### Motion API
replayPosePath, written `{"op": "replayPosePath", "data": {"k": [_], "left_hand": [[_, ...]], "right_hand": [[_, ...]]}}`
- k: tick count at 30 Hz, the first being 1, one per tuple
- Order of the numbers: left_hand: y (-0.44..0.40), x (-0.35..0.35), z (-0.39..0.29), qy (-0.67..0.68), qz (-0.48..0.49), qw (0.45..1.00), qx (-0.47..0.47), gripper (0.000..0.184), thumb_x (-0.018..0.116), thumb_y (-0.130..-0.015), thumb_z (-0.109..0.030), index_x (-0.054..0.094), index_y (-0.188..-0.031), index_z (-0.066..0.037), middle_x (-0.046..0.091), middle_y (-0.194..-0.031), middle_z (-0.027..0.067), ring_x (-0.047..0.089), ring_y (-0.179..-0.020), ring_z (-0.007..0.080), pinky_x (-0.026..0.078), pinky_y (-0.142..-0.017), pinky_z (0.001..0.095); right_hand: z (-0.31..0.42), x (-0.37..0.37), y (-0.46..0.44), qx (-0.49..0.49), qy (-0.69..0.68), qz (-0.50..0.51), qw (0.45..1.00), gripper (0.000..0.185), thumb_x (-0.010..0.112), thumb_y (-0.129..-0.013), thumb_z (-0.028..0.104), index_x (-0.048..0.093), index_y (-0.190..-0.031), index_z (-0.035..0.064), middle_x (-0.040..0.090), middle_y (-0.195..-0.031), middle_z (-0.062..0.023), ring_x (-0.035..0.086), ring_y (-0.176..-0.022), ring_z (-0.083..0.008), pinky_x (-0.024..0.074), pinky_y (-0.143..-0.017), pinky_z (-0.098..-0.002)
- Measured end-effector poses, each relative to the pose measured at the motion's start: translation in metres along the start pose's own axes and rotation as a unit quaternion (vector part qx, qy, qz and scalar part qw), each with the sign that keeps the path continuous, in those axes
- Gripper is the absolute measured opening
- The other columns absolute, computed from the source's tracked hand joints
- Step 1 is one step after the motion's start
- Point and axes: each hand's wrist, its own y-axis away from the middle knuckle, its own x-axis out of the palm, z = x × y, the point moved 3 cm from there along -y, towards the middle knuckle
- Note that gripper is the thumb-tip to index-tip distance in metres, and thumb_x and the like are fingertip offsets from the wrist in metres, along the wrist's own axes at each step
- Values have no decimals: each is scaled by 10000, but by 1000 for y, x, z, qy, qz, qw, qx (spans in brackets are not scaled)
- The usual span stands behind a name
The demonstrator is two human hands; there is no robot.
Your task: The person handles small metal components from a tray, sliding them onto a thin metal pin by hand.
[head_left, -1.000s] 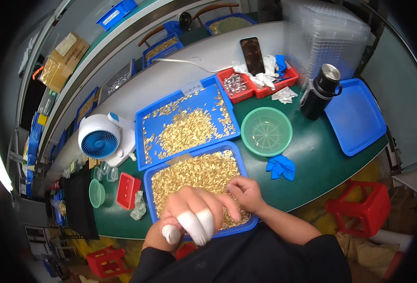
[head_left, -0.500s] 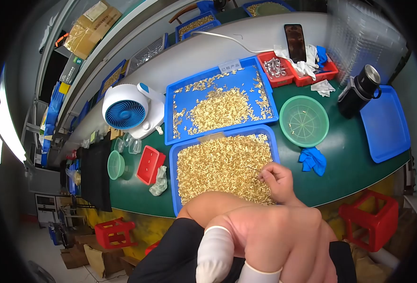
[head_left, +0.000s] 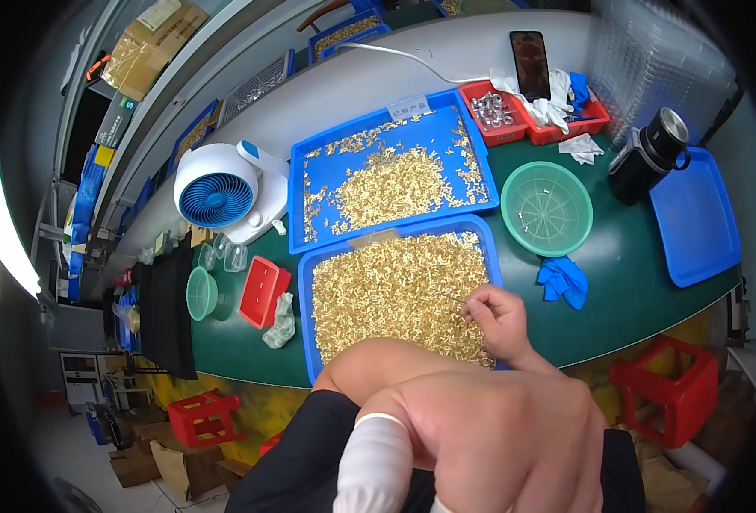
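My left hand [head_left: 498, 427] is raised close to the camera in the lower middle, with white covers on some fingers. Its fingers bend downward and the tips run past the bottom edge, so what they hold, if anything, is hidden. Over the right side of a blue tray [head_left: 307, 321], my right hand [head_left: 498, 321] is closed in a pinch on a thin dark tool, only faintly visible. Small gold-coloured pieces [head_left: 395, 295] fill this tray. Behind it, a second blue tray [head_left: 299, 224] holds a looser heap of similar pieces [head_left: 391, 188].
A green basket [head_left: 547, 209] and crumpled blue glove [head_left: 564, 282] lie right of the trays, near a black flask [head_left: 649, 156] and blue tray [head_left: 694, 214]. Red bins [head_left: 498, 132] and a phone [head_left: 530, 66] stand behind. A white fan [head_left: 224, 192] and red box [head_left: 264, 292] are left.
Since the first frame my left hand has risen from the near tray's front towards the camera. My right hand stays at the tray's right side. The view has shifted.
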Motion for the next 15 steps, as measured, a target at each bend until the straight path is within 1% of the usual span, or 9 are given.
{"op": "replayPosePath", "data": {"k": [3, 6, 8, 9, 10, 11, 13, 14, 15], "left_hand": [[3, -1, -3, 20, 3, 999, -41, 584, 622, -990, -475, 606, -768, 64, 508, -649, 154, 486, -485, 284, 598, -774, 526], [3, -13, -27, -55, 14, 983, -175, 610, 599, -981, -530, 659, -787, 45, 570, -679, 146, 537, -535, 283, 576, -771, 504], [0, -44, -51, -199, 51, 947, -247, 613, 517, -1007, -536, 720, -797, 4, 651, -721, 126, 592, -603, 287, 526, -778, 501], [17, -48, -69, -292, -34, 924, -243, 644, 487, -1006, -553, 750, -836, 11, 680, -747, 135, 609, -626, 285, 517, -743, 451], [26, -45, -92, -424, -82, 855, -289, 671, 460, -1007, -565, 751, -859, 21, 692, -762, 137, 637, -666, 287, 517, -723, 435], [40, -46, -121, -538, -82, 763, -347, 734, 478, -1020, -594, 732, -814, 63, 706, -756, 182, 614, -621, 307, 511, -690, 464], [70, -39, -160, -681, -136, 594, -406, 507, 609, -986, -433, 744, -949, 55, 729, -895, 182, 677, -764, 292, 540, -727, 406], [83, -34, -177, -758, -132, 455, -448, 348, 686, -949, -303, 742, -1036, 29, 740, -967, 162, 696, -816, 264, 548, -754, 375], [100, -31, -193, -812, -112, 338, -463, 291, 759, -899, -237, 743, -1063, 3, 741, -963, 151, 702, -818, 248, 547, -751, 367]], "right_hand": [[0, 1, 0, 7, -16, -8, 1000, 170, 591, -1012, 87, 652, -894, -19, 672, -852, -62, 596, -764, -99, 492, -703, -266], [4, 6, -2, 32, -56, -24, 998, 154, 618, -993, 75, 663, -881, -22, 662, -830, -36, 583, -758, -85, 484, -688, -267], [8, 5, 0, 72, -74, -36, 994, 148, 624, -989, 73, 664, -884, -22, 661, -836, -28, 577, -766, -75, 485, -689, -264], [-10, 0, 1, 51, -6, -39, 998, 133, 632, -982, 58, 664, -879, -20, 655, -826, -18, 571, -764, -65, 486, -678, -261], [-2, -1, 2, 6, -18, -46, 999, 123, 633, -978, 45, 667, -877, -17, 654, -811, -22, 577, -745, -71, 486, -666, -260], [8, 0, 2, -39, -29, -52, 997, 115, 633, -973, 32, 670, -874, -13, 653, -796, -26, 584, -726, -77, 486, -654, -259], [7, -1, 1, 25, -27, -42, 998, 115, 628, -972, 29, 673, -876, -15, 660, -793, -43, 599, -705, -89, 483, -643, -256], [5, -2, 1, 8, -11, -36, 999, 119, 639, -969, 47, 674, -877, -18, 663, -793, -45, 606, -705, -92, 483, -640, -261], [4, -3, 0, 1, -5, -23, 1000, 133, 616, -980, 48, 666, -875, -17, 673, -811, -54, 613, -722, -99, 494, -663, -260]]}}
